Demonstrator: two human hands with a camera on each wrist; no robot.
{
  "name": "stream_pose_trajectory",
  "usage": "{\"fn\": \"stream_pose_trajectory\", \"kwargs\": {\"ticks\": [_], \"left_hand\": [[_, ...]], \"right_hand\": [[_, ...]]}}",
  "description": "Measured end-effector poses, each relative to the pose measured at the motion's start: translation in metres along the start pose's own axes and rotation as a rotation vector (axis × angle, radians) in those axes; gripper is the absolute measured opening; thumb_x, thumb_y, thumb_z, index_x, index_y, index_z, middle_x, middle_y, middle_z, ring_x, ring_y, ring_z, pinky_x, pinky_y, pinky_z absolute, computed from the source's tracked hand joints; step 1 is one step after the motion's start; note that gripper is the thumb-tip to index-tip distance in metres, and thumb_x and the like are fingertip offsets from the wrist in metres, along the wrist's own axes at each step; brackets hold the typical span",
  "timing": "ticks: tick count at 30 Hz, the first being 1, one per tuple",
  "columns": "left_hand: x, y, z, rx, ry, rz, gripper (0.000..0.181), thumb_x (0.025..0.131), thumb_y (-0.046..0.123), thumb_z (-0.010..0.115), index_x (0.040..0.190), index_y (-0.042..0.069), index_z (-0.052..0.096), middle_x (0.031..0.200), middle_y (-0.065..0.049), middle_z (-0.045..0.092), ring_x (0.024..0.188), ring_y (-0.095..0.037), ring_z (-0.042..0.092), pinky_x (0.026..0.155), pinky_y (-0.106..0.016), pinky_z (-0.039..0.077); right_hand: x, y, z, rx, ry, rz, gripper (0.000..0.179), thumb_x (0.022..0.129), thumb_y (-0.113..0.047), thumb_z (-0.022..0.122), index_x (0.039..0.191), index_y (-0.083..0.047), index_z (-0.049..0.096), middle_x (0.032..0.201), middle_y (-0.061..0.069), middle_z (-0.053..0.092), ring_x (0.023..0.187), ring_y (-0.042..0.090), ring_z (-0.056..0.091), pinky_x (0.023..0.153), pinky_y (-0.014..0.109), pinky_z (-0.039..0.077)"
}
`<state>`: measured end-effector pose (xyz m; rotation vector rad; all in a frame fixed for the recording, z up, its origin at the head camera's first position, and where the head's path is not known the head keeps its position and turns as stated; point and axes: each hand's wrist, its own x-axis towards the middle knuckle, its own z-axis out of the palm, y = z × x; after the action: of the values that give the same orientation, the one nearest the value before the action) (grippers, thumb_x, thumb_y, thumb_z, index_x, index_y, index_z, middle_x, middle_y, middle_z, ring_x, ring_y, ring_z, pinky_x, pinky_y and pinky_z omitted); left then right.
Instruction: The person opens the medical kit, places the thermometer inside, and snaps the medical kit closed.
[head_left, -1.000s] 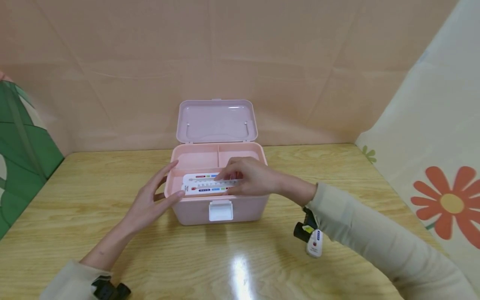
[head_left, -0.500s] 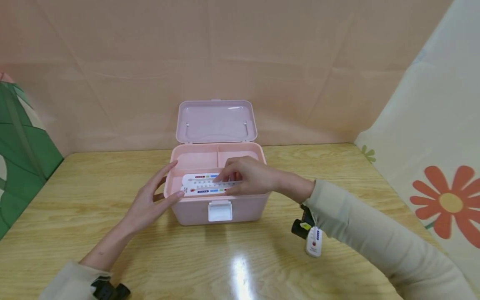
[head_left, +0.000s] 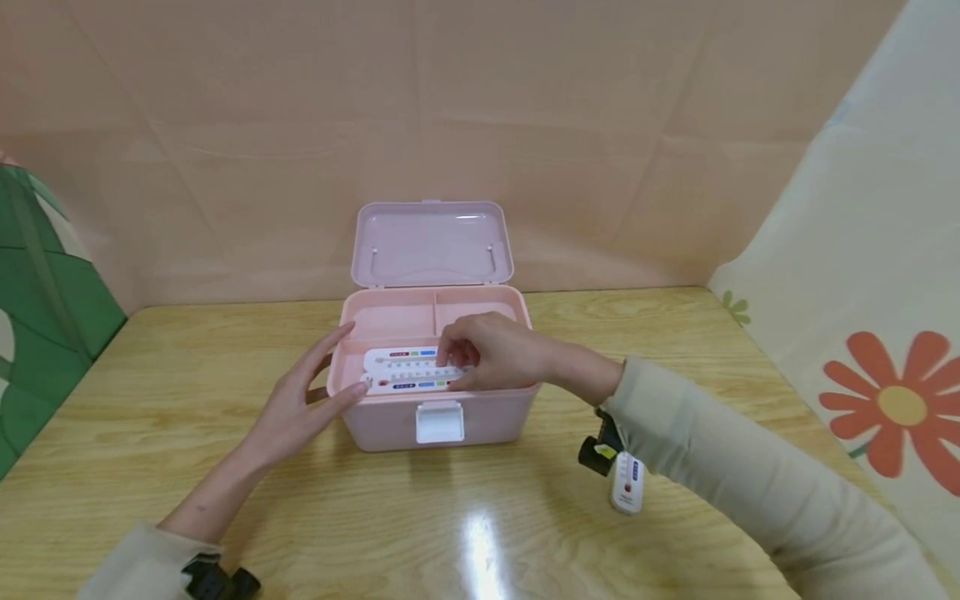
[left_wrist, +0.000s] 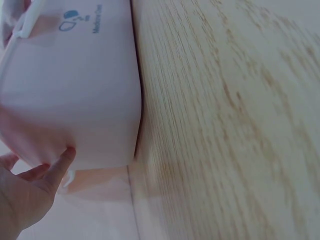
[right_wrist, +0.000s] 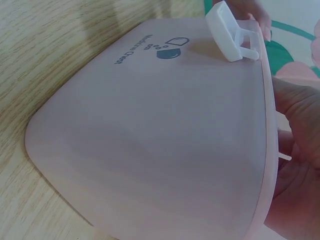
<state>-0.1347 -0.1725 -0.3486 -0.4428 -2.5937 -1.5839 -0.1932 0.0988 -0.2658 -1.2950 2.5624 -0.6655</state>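
A pink medicine box [head_left: 491, 421] stands with its lid [head_left: 432, 243] raised and a divided tray inside. Two white thermometers [head_left: 401, 385] with printed scales appear to lie side by side in the tray's front compartment. My right hand [head_left: 502, 348] reaches in from the right, fingers curled, and pinches the front thermometer near its right end, which it hides. My left hand [head_left: 303, 396] rests on the box's left end, thumb at the front corner and fingers fairly straight along the side, as the left wrist view also shows. The right wrist view shows mostly the box front [right_wrist: 165, 125].
Another white thermometer [head_left: 627, 485] lies on the wooden table [head_left: 570, 550] below the right wrist. A white latch [head_left: 440, 422] hangs down the box front. A beige cloth [head_left: 600, 150] is behind, with a flowered cloth [head_left: 825, 250] at the right.
The front thermometer has shifted a little left and toward the box front. My right fingers have curled in, the index moving slightly right. The left hand has stayed put.
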Motion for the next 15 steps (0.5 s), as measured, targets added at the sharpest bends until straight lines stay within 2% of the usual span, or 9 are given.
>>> {"fn": "stream_pose_trajectory", "kwargs": {"ticks": [6,15], "left_hand": [[-0.0005,0.0005,0.0003,-0.006,-0.004,-0.006,0.070,0.092,0.025,0.064,0.151,0.034,0.026,0.159,-0.008,0.020,0.139,-0.042,0.030,0.100,-0.058,0.044],[-0.0006,0.0013,-0.0002,0.004,-0.006,-0.016,0.070,0.092,0.026,0.064,0.151,0.035,0.026,0.158,-0.008,0.021,0.138,-0.040,0.032,0.099,-0.058,0.044]], "right_hand": [[-0.0029,0.0031,0.0009,0.041,0.011,0.042,0.020,0.079,-0.018,0.079,0.091,-0.009,0.066,0.076,0.001,0.056,0.069,0.012,0.049,0.061,0.019,0.041],[-0.0043,0.0064,0.0021,0.086,0.049,0.048,0.023,0.079,-0.023,0.080,0.092,-0.009,0.068,0.079,-0.001,0.058,0.071,0.014,0.052,0.063,0.019,0.043]]}}
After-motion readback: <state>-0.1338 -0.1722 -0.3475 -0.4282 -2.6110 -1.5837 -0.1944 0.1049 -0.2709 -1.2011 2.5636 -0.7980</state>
